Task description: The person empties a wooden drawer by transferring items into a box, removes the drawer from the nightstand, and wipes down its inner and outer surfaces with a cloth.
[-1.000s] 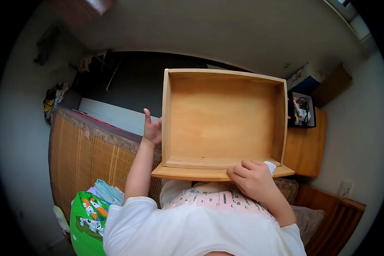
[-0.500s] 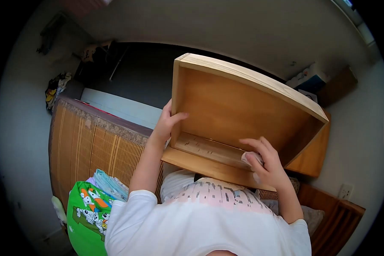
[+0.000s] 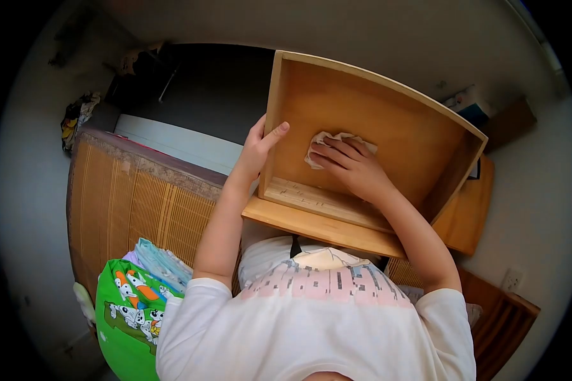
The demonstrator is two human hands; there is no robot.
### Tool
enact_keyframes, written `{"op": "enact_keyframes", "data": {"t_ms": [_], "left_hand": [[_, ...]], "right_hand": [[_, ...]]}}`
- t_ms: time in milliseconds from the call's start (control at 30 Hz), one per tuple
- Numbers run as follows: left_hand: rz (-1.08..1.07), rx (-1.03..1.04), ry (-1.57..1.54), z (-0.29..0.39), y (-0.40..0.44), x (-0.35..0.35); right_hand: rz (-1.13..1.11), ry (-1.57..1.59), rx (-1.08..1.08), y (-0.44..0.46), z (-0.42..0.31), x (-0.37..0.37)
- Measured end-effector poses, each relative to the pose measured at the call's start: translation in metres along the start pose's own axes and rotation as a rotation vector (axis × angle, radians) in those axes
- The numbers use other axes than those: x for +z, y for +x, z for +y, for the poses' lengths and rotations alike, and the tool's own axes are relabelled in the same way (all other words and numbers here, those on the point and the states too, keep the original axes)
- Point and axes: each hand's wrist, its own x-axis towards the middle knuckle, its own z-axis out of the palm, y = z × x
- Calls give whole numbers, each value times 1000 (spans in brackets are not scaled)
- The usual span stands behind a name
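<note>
Left grip (image 3: 258, 150) pinched the drawer (image 3: 413, 149) by one side in front of me; right grip (image 3: 360, 173) lay spread, pressing the tissue (image 3: 320, 138) against its inner bottom. Even pressure with a steady hold seemed best.

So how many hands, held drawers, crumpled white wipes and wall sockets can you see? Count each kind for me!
Hands: 2, the left hand and the right hand
Held drawers: 1, the wooden drawer
Crumpled wipes: 1, the white wipe under the right hand
Wall sockets: 1, the white socket
Total: 5
</note>
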Motion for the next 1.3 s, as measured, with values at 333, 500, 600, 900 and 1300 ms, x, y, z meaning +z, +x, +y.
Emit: {"op": "enact_keyframes", "data": {"t_ms": [333, 500, 600, 900, 1300], "left_hand": [[-28, 12, 37, -1, 9, 4], [-52, -21, 21, -10, 22, 1], [-61, -34, -1, -12, 28, 0], [-113, -41, 47, -9, 30, -6], [-161, -45, -50, -16, 32, -6]], "right_hand": [[543, 181, 382, 8, -6, -34], [362, 119, 380, 64, -8, 10], [164, 157, 112, 49, -19, 39], [479, -138, 214, 107, 49, 3], [423, -58, 223, 104, 37, 17]]}}
